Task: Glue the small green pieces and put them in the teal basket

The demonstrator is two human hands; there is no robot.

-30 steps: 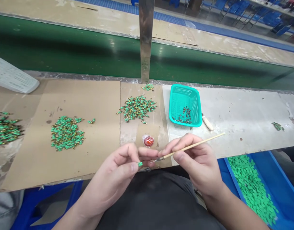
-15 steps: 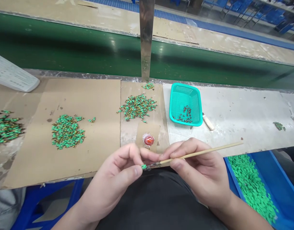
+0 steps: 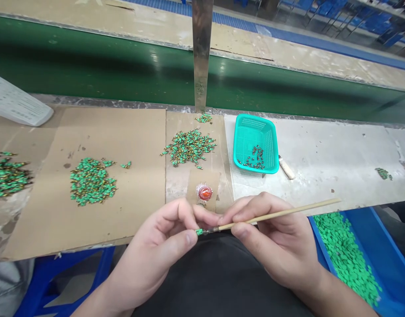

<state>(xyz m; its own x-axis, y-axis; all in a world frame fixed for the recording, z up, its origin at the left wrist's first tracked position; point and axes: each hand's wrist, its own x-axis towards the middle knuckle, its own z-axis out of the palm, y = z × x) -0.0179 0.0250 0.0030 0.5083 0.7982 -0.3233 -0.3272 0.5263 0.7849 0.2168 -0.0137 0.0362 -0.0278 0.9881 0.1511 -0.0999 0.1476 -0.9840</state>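
Observation:
Between thumb and fingertips, my left hand pinches a small green piece. My right hand is closed on a thin wooden stick, whose dark tip lies at or very near the green piece. Fingertips of both hands meet above the tip. Just beyond the hands sits a small round dish of red-orange stuff. Heaps of green and gold pieces lie farther back, one behind the dish and one at the left.
A teal basket holds small dark bits, with a whitish stick beside it. A blue bin of green pieces stands low at the right. A metal post rises behind the table. A blue stool is at the lower left.
The wooden stick has tilted slightly flatter, and its dark tip has shifted a little left towards the green piece. Both hands keep their hold.

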